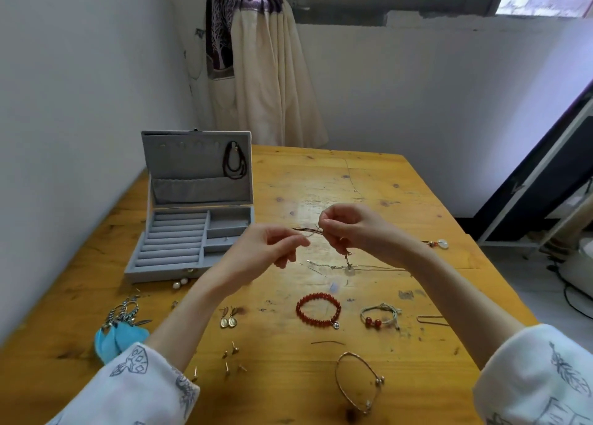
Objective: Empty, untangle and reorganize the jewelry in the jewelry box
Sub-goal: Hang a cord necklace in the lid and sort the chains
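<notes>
Above the middle of the wooden table [369, 180], my left hand [269, 248] and my right hand [356, 232] pinch a thin brown cord bracelet [308, 230] stretched between them; a small charm [347, 257] dangles below my right hand. The grey jewelry box [192, 219] stands open at the left, a dark beaded necklace [235, 161] hanging in its lid. On the table lie a red bead bracelet [317, 309], a woven bracelet [380, 317] with red beads, a thin metal bangle [357, 381] and a silver chain [324, 265].
Blue feather earrings [120, 334] and chain earrings lie front left, two pearls [179, 283] by the box, oval drop earrings [228, 320] and several small studs [231, 357] in front. A white pendant [442, 244] and a hairpin [431, 318] lie right. Walls and a curtain stand behind.
</notes>
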The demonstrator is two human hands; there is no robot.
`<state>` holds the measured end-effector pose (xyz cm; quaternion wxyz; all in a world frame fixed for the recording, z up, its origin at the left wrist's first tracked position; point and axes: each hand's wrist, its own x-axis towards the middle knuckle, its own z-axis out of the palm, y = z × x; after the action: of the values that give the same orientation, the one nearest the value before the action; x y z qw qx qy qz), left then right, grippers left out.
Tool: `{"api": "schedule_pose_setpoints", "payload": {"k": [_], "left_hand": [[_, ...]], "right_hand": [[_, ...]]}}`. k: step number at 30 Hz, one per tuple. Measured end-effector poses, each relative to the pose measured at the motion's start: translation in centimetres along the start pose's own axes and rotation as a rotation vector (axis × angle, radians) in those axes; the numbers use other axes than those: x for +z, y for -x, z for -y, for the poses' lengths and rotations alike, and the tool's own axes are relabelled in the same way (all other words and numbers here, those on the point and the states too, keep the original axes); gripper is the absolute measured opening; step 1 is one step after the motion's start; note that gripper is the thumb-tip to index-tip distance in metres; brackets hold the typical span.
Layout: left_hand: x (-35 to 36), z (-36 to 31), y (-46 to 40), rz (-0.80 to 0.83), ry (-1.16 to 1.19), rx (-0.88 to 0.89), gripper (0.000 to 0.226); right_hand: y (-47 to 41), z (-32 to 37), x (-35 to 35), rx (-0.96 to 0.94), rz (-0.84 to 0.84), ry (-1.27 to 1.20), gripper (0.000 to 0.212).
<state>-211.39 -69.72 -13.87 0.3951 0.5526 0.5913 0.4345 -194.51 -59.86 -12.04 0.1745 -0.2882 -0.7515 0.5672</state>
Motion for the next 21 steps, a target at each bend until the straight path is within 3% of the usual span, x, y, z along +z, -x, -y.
{"api": "schedule_pose_setpoints", "payload": {"k": [3, 13, 21], "left_hand": [[-1.8, -1.7, 1.1, -0.051, 0.045, 0.042, 0.018], [-5.9, -4.8, 4.8, -0.212, 0.089, 0.151, 0.019], [-8.3, -2.1, 6.7, -0.391, -0.098, 0.104, 0.019]], "right_hand": [[0.4, 0.2, 1.1, 0.02, 0.054, -0.115, 0.007], [1.3, 0.6, 6.8, 0.027, 0.2, -0.443, 0.021], [1.5, 1.5, 8.9, 0.075, 0.123, -0.396, 0.008]]}}
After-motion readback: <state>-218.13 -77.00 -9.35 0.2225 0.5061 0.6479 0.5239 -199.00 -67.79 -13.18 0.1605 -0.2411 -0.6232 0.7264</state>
